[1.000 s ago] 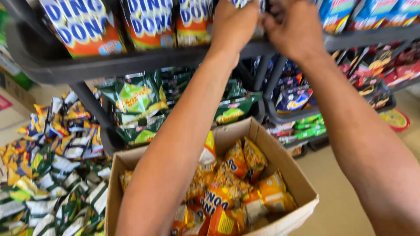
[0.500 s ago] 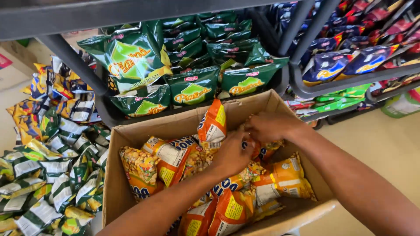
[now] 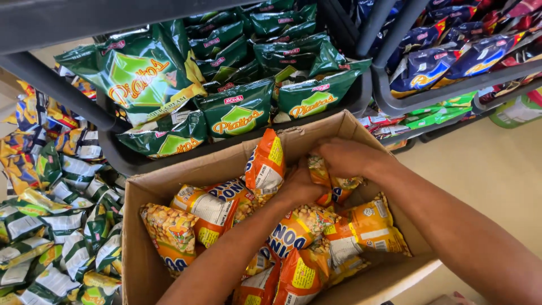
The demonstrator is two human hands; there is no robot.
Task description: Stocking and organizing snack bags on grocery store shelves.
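An open cardboard box [image 3: 169,175] sits on the floor below me, filled with several orange and yellow snack packets [image 3: 214,206]. Both my hands are down inside it at the back right. My left hand [image 3: 299,186] closes around an orange packet [image 3: 265,161] that stands upright above the pile. My right hand [image 3: 341,158] grips another packet [image 3: 324,181] right beside it. The fingertips of both hands are partly hidden by the packets.
Dark metal shelf [image 3: 350,99] behind the box holds green snack bags [image 3: 237,113]. A rack [image 3: 395,101] at the right carries blue and green packets. Many hanging packets [image 3: 51,226] crowd the left. Beige floor [image 3: 485,169] lies at the right.
A second ago both hands were up at the top shelf with orange packets. They have come down into the box and taken hold of packets; my view has tilted downwards.
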